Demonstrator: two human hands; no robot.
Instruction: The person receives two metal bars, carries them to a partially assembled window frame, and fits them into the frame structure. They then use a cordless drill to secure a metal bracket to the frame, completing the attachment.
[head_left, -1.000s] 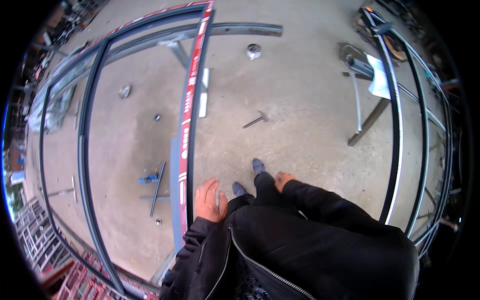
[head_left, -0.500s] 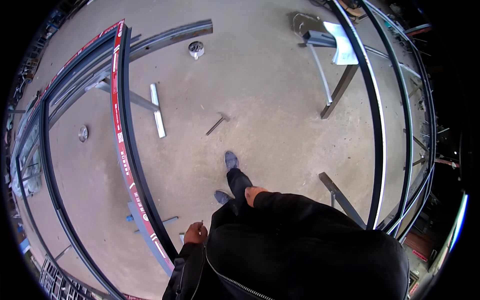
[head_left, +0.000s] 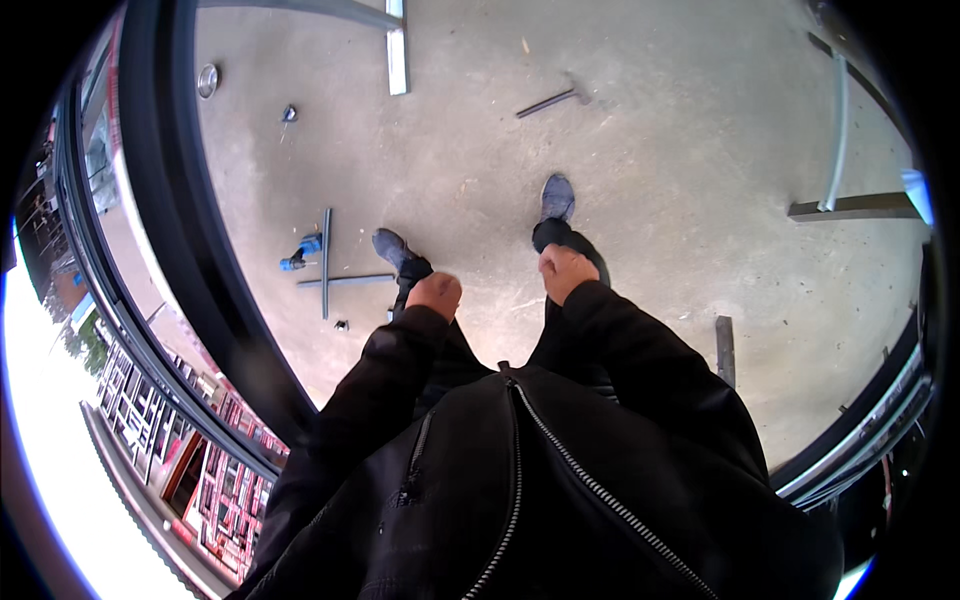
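Observation:
My left hand [head_left: 437, 295] is closed in front of my left thigh, its fingers curled under. Whatever it may hold is hidden. My right hand [head_left: 566, 270] hangs by my right knee with curled fingers, and nothing shows in it. Neither hand touches a tool or a frame. On the concrete floor ahead lies a hammer [head_left: 547, 103]. To the left, a blue cordless drill [head_left: 303, 253] lies beside an upright-lying grey metal bar [head_left: 326, 225], which crosses another bar [head_left: 362, 280].
A long dark metal frame [head_left: 185, 200] runs close along my left. Another frame [head_left: 860, 420] stands to the right. Metal supports [head_left: 855, 206] [head_left: 725, 350] rise at the right, and a silver strip [head_left: 398, 60] lies ahead. A small round dish [head_left: 208, 81] lies far left.
My view has turned left and down, so the hammer and frames shift in it. The drill and crossed bars now show fully. Both hands now hang before my legs.

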